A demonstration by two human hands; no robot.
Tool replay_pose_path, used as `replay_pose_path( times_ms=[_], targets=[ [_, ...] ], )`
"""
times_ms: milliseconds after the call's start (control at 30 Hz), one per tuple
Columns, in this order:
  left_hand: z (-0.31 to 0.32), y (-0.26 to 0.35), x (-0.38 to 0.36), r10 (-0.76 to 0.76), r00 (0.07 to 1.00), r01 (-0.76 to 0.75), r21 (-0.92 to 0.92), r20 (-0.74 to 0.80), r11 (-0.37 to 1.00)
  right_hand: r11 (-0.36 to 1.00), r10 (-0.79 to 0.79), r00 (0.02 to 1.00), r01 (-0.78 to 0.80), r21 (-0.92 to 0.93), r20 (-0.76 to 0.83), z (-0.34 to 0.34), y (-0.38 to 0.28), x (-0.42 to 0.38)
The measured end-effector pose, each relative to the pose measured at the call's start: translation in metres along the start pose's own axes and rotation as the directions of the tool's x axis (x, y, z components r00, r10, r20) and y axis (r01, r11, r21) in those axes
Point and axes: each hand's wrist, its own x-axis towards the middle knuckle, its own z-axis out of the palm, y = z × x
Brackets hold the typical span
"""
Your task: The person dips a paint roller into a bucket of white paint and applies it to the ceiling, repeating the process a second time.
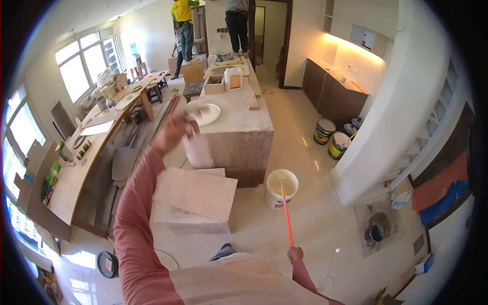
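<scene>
My right hand (295, 254) is wrapped round the lower end of an orange pole (287, 218), low on the right side of my body. The pole slants up to a paint roller (285, 178), whose pale head rests in a white bucket (273, 197) on the floor. Raised ahead of me, my left hand (175, 128) is smeared by motion. It overlaps the near left side of a round white lid (209, 115) lying on the long counter (236, 119); what its fingers do is blurred.
A pale board (195, 193) lies on a low block before the counter. Paint pails (324, 132) stand by the white column (391, 96). At left runs a cluttered workbench (66, 190). Two people (183, 23) stand raised at the back. A black tub (377, 231) sits right.
</scene>
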Motion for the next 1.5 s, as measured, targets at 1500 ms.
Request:
replay_pose_path(
  times_ms=[1500],
  targets=[
    [0.140,-0.131,-0.072,-0.348,0.936,0.285,-0.456,-0.059,0.843,0.983,-0.131,0.985,0.114,-0.146,-0.113,-0.038,-0.013,-0.037]
  ],
)
